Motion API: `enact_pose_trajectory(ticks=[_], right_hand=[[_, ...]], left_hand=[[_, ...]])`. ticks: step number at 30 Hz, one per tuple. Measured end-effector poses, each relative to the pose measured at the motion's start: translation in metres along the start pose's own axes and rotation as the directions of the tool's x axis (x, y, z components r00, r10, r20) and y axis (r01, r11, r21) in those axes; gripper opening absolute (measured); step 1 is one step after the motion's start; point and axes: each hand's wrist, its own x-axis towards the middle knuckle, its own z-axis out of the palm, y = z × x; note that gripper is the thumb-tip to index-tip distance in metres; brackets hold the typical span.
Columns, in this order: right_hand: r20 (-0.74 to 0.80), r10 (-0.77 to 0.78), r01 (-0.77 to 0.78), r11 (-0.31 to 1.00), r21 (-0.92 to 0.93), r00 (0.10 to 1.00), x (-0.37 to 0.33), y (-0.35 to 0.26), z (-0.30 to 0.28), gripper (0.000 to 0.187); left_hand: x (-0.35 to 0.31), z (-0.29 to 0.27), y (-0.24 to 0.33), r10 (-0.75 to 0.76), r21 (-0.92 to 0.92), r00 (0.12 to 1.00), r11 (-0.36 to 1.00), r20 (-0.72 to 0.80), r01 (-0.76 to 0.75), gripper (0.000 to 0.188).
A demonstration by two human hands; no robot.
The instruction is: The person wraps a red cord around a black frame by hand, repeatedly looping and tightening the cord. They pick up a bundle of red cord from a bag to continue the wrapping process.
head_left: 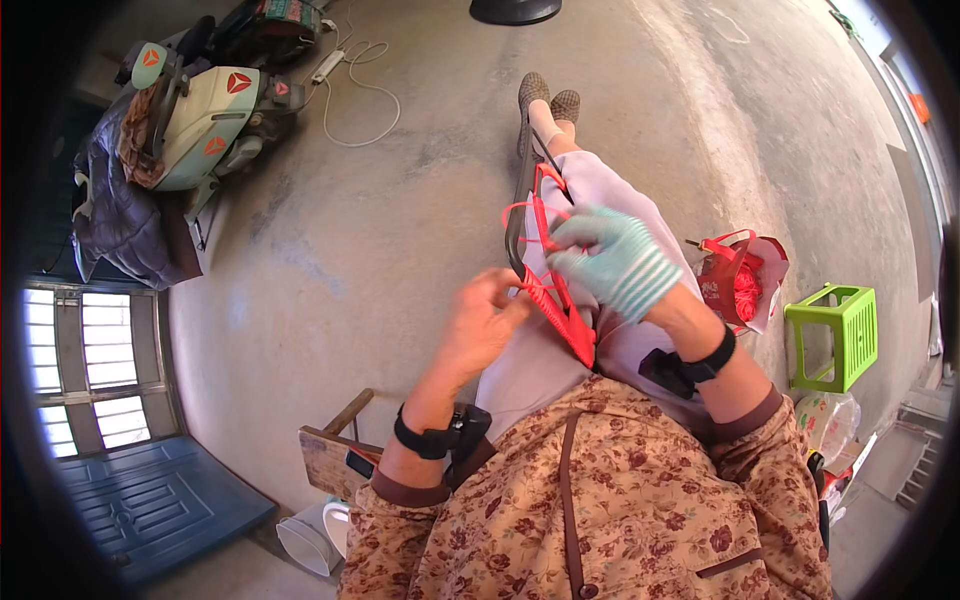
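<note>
Floral jacket nearest, black frame wound in red just beyond

Lower centre is filled by the jacket; above it, in the middle of the frame, the narrow black frame is laid along the lap over pale trousers. Its long axis is run from the shoes at upper centre down and slightly right, to a pointed end covered by red strip.

The wound left side is met by the bare left hand, whose fingers are bent, with thumb and forefinger brought close together; whether a strand is pinched cannot be told. From those fingers, the winding is extended toward the lower right.

The opposite side is partly covered by the gloved right hand, placed higher, its blurred fingers curled; their grip cannot be told. Of the two, the left is set nearer the thick winding.
</note>
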Motion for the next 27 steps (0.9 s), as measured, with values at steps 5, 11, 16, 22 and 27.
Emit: enact_pose_trajectory(ticks=[5,11,16,22,27], right_hand=[[-0.355,-0.173,0.276,0.924,0.264,0.919,-0.048,-0.032,-0.044,0.013],[0.635,-0.718,0.223,0.694,0.685,0.284,-0.088,-0.060,-0.057,0.021],[0.393,-0.050,-0.123,0.906,0.404,0.918,-0.089,-0.035,-0.025,0.025],[0.057,0.001,0.000,1.000,-0.004,0.998,-0.042,-0.009,0.019,0.044],[-0.001,-0.102,0.102,0.992,-0.077,0.995,-0.029,-0.001,0.042,0.037]], left_hand=[[-0.034,-0.030,0.026,0.010,-0.439,1.000,0.899,0.020,0.000,0.025],[-0.045,0.007,0.066,0.445,-0.964,0.885,0.267,0.135,0.013,0.042],[-0.056,-0.002,0.025,0.403,-0.995,0.914,-0.054,0.051,0.080,0.036],[-0.097,-0.008,0.012,-0.026,-0.990,0.999,0.131,0.048,0.051,0.028],[-0.121,-0.004,-0.014,-0.212,-0.910,0.975,0.391,0.059,0.140,0.026]])
